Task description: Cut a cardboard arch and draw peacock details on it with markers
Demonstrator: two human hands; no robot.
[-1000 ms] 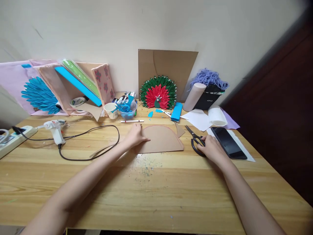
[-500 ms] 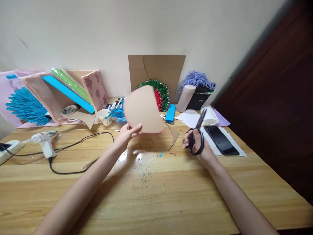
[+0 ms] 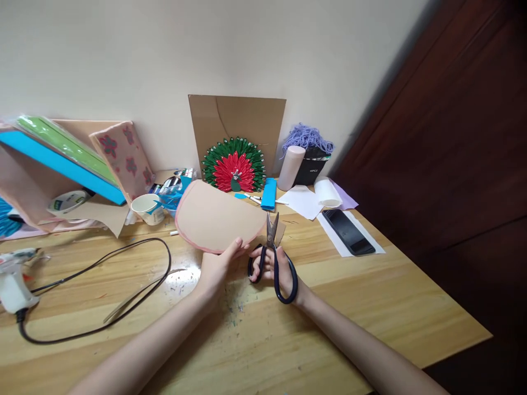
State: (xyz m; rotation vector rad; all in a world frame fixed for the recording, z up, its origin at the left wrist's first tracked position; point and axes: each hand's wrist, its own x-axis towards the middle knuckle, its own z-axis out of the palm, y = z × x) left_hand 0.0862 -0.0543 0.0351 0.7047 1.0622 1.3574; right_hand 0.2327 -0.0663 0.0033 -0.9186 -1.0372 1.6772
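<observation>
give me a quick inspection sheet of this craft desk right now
surface: wooden table, paint specks near the hands
job's things: cardboard half-round with pink edge; black scissors, blades at its right edge
clutter: paper cup, peacock craft, phone, foam sheets
grippers: left hand pinches the cardboard; right hand grips the scissors
cables: glue gun with black cord looped on the table
surroundings: pale wall, dark wood panel at right

The light is soft and even, and the wall (image 3: 123, 49) looks bright. The dark door (image 3: 453, 137) on the right is dim. A shiny white spot sits on the wooden table (image 3: 189, 274) in the middle. Straight lines bend near the picture's edges. The left edge looks a bit blurry.
</observation>
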